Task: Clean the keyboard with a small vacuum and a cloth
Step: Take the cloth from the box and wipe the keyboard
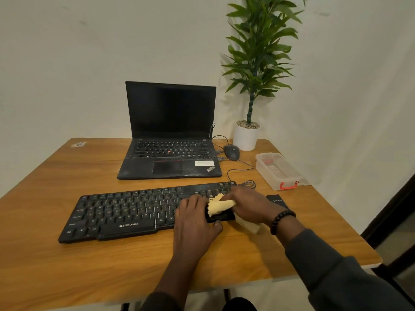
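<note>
A black Zebronics keyboard point(125, 212) lies across the wooden table point(67, 265), in front of the laptop. My right hand point(249, 205) grips a pale yellow cloth point(219, 206) and presses it on the keyboard's right end. Part of the cloth sticks out below that wrist, off the keyboard's right edge. My left hand point(194, 223) rests flat on the keys just left of the cloth, its thumb at the keyboard's front edge. No vacuum shows in view.
An open black laptop point(169, 140) stands behind the keyboard, a wired mouse point(231, 151) to its right. A potted plant point(247, 135) sits at the back right corner. A clear plastic box point(278, 170) with a red clasp and a small black object point(277, 200) lie at the right.
</note>
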The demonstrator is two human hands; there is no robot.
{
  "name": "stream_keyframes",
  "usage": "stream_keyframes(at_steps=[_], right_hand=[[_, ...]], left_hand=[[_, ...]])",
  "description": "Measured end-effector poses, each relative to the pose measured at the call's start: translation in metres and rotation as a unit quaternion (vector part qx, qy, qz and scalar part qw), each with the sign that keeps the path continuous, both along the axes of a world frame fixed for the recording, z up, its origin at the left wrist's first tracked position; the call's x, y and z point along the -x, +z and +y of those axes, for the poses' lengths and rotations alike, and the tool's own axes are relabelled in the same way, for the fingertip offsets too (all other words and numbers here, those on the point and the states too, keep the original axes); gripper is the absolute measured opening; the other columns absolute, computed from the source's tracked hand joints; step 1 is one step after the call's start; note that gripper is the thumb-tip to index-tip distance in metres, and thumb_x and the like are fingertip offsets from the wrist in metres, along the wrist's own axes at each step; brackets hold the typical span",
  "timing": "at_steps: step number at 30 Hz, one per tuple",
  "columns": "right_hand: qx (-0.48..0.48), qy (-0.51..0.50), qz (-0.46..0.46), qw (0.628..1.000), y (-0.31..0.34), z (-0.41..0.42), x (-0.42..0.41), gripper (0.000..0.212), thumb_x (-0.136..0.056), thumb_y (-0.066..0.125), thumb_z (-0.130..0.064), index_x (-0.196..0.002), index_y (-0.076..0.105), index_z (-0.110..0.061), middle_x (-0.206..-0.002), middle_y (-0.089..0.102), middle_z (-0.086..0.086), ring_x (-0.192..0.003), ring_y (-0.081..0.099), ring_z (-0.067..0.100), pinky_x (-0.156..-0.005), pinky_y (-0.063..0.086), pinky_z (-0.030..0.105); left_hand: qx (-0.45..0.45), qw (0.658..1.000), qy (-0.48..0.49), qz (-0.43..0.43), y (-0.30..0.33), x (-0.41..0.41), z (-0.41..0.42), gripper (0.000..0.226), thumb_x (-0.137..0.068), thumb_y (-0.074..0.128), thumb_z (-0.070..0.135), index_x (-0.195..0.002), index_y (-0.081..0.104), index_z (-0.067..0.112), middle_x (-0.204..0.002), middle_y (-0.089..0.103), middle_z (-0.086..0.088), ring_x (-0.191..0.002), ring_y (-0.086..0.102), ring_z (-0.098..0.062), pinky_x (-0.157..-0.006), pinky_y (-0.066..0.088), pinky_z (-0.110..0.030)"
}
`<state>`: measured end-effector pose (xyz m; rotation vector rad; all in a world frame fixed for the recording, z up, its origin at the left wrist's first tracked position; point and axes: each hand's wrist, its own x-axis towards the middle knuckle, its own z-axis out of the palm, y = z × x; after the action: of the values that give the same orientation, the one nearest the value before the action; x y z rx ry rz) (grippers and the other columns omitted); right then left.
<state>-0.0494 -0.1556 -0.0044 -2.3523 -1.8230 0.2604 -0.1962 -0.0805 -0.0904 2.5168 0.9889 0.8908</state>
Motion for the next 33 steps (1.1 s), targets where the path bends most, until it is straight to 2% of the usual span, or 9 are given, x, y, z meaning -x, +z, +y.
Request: stream_keyframes(at_steps=[2,6,8,12,16,22,29,31,33], right_hand=[[-0.078,-0.051,0.105,0.990,0.004,-0.007,-0.001,0.028,-0.095,0.053,-0.010,-0.119,0.066,-0.017,-0.114,0.065,0.002,-0.100,0.057,0.015,-0.085,0.047,0.030],[-0.215,-0.187,0.310,0.907,-0.005,-0.014,0.002,0.024,-0.095,0.056,-0.017,-0.117,0.061,-0.024,-0.112,0.064,-0.002,-0.101,0.059,0.016,-0.090,0.050,0.038],[-0.241,-0.211,0.304,0.897,-0.009,-0.012,0.004,0.020,-0.094,0.057,-0.019,-0.112,0.061,-0.027,-0.108,0.064,-0.002,-0.101,0.059,0.018,-0.089,0.051,0.040],[-0.242,-0.214,0.193,0.926,-0.015,-0.001,0.016,0.030,-0.093,0.056,-0.016,-0.123,0.063,-0.016,-0.100,0.063,-0.002,-0.090,0.056,0.013,-0.074,0.046,0.029],[-0.123,-0.162,0.087,0.975,-0.030,0.015,0.035,0.036,-0.091,0.059,-0.021,-0.127,0.062,-0.019,-0.106,0.069,0.001,-0.090,0.061,0.014,-0.070,0.051,0.027],[-0.076,-0.131,0.108,0.983,-0.018,0.027,0.035,0.034,-0.091,0.060,-0.026,-0.122,0.064,-0.014,-0.099,0.067,0.002,-0.086,0.059,0.013,-0.060,0.041,0.019],[0.009,-0.044,-0.015,0.999,-0.005,0.042,0.065,0.030,-0.090,0.061,-0.028,-0.117,0.065,-0.015,-0.099,0.066,0.003,-0.088,0.061,0.018,-0.070,0.051,0.030],[0.015,-0.050,0.051,0.997,0.006,0.039,0.053,0.027,-0.091,0.061,-0.028,-0.113,0.065,-0.013,-0.103,0.067,0.004,-0.090,0.061,0.017,-0.074,0.052,0.028],[-0.076,-0.121,0.171,0.975,0.013,0.032,0.039,0.023,-0.092,0.058,-0.023,-0.111,0.065,-0.013,-0.100,0.066,0.003,-0.086,0.060,0.015,-0.070,0.051,0.026]], left_hand=[[0.006,1.000,-0.010,-0.006,0.000,0.001,0.001,0.055,-0.076,0.065,0.052,-0.125,0.052,0.029,-0.121,0.047,0.013,-0.111,0.038,-0.007,-0.090,0.027,-0.023],[0.026,0.999,-0.017,-0.045,0.001,0.012,0.003,0.058,-0.078,0.072,0.049,-0.128,0.051,0.028,-0.131,0.048,0.010,-0.122,0.038,-0.010,-0.100,0.026,-0.026],[0.009,0.999,0.000,-0.041,-0.001,0.029,0.009,0.060,-0.077,0.074,0.052,-0.128,0.052,0.028,-0.131,0.048,0.009,-0.122,0.039,-0.011,-0.100,0.027,-0.028],[-0.038,0.999,0.020,-0.017,-0.005,0.059,0.028,0.059,-0.074,0.075,0.058,-0.120,0.058,0.026,-0.124,0.051,0.006,-0.115,0.042,-0.014,-0.096,0.035,-0.033],[-0.033,0.999,0.021,-0.009,-0.008,0.059,0.032,0.056,-0.075,0.073,0.061,-0.117,0.059,0.027,-0.122,0.051,0.007,-0.113,0.040,-0.013,-0.094,0.035,-0.032],[-0.046,0.998,0.037,-0.014,-0.010,0.054,0.035,0.056,-0.069,0.075,0.062,-0.110,0.059,0.028,-0.115,0.052,0.008,-0.106,0.041,-0.013,-0.086,0.032,-0.028],[-0.032,0.999,0.041,-0.002,-0.011,0.054,0.036,0.064,-0.069,0.075,0.063,-0.118,0.058,0.025,-0.122,0.052,0.004,-0.111,0.045,-0.018,-0.089,0.040,-0.036],[-0.027,0.999,0.038,-0.011,-0.011,0.055,0.037,0.062,-0.069,0.074,0.063,-0.116,0.058,0.027,-0.122,0.051,0.006,-0.111,0.044,-0.017,-0.088,0.039,-0.034],[-0.025,0.999,0.032,-0.021,-0.011,0.055,0.036,0.058,-0.069,0.075,0.063,-0.113,0.058,0.028,-0.120,0.051,0.006,-0.110,0.044,-0.017,-0.087,0.036,-0.032]])
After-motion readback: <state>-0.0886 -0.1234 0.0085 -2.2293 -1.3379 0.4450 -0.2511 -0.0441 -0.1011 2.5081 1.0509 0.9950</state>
